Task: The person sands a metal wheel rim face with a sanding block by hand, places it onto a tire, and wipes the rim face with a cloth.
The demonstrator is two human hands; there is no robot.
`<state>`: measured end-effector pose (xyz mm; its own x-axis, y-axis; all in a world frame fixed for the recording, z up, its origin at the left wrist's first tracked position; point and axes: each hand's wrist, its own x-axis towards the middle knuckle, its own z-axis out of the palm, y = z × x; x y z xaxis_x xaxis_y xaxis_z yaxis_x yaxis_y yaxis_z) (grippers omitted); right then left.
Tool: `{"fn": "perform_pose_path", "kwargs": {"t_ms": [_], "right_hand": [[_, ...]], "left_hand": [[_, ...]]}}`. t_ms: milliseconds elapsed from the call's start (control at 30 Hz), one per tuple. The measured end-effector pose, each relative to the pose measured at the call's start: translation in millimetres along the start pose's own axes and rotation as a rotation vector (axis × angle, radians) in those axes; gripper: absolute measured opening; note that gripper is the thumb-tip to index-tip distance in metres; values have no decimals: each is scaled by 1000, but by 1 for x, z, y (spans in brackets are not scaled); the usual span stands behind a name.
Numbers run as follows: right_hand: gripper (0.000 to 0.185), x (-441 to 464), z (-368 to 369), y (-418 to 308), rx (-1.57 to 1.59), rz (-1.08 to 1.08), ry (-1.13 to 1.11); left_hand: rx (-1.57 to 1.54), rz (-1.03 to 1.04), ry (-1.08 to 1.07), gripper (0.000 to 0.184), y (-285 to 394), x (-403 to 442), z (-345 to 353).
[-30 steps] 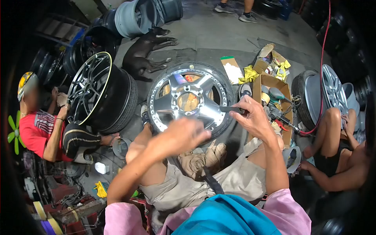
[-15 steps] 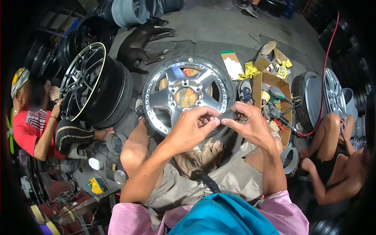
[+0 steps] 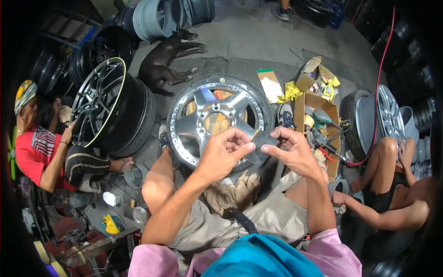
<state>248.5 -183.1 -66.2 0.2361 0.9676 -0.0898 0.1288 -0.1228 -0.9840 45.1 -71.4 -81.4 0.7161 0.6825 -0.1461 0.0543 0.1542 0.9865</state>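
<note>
A: Since the earlier frame, we see the dark sheet (image 3: 262, 140) turned to show more of its flat face.

B: And where do we have it now?

A: Between the two hands, over the four o'clock edge of the wheel (image 3: 189, 123) in our view. We see the right hand (image 3: 295, 150) clamped on it, thumb against fingers. The left hand (image 3: 226, 152) is at its nine o'clock side, thumb and fingertips close; we can't tell whether they grip.

B: What could go wrong for us?

A: If only the right pinch bears it, we judge the sheet could slip or sag. An uneven pull might crease it, if it's as thin as it looks.

B: Anything nearby?

A: At the wheel's three o'clock, we have a cardboard box (image 3: 299, 113); a wide right-hand swing could knock it.
</note>
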Motion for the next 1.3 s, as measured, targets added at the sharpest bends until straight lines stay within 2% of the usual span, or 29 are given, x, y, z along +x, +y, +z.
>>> {"fn": "perform_pose_path", "kwargs": {"t_ms": [133, 200, 233, 467, 533, 633, 667, 700, 767, 800, 867, 967, 1033, 1100, 1133, 1167, 1267, 1300], "right_hand": [[24, 0, -4, 5, -93, -80, -51], [25, -2, -2, 3, -319, -104, -138], [25, -2, -1, 4, -317, -109, -150], [25, -5, 1, -1, -416, -110, -108], [24, -4, 3, 7, -164, -89, -97], [23, -5, 6, -5, -63, -107, -81], [20, -6, 3, -7, -26, -5, -97], [20, -7, 4, -8, -26, -8, -97], [26, -8, 6, -8, 193, 71, -138], [26, -8, 4, -5, 193, 69, -137], [37, -7, -4, 4, 499, 115, -317], [45, -9, 0, -9, 646, 99, -427], [41, -9, -4, -4, 663, 130, -420], [34, -5, -4, 10, 650, 18, -384], [23, -6, -1, 4, 658, 39, -301], [23, -4, 0, 4, 657, 39, -317], [12, -4, 10, 0, 371, -112, -57], [12, -3, 11, 3, 375, -114, -73]], "left_hand": [[82, -2, -92, 16, 10, -4, -2], [141, 10, -125, 15, 8, -3, -5], [201, 24, -167, 13, 6, -4, -7], [384, 29, -125, 15, 8, -8, -8], [383, 12, -115, 14, 9, -9, -7], [355, 138, -4, 13, 13, -5, -9], [280, 159, 45, 13, 12, -3, -10], [206, 180, 94, 14, 11, -1, -10], [202, 192, 82, 13, 17, -3, -11], [244, 227, 54, 12, 17, -3, -12], [286, 263, 26, 12, 17, -3, -12], [323, 353, -17, 12, 17, -2, -11], [310, 422, 28, 11, 21, -1, -8], [282, 421, 33, 12, 24, 1, -5], [255, 424, 36, 13, 25, 2, -4], [259, 425, 51, 13, 23, 3, -4], [276, 434, 112, 18, 14, 7, -7], [283, 433, 128, 18, 12, 6, -10]]}}
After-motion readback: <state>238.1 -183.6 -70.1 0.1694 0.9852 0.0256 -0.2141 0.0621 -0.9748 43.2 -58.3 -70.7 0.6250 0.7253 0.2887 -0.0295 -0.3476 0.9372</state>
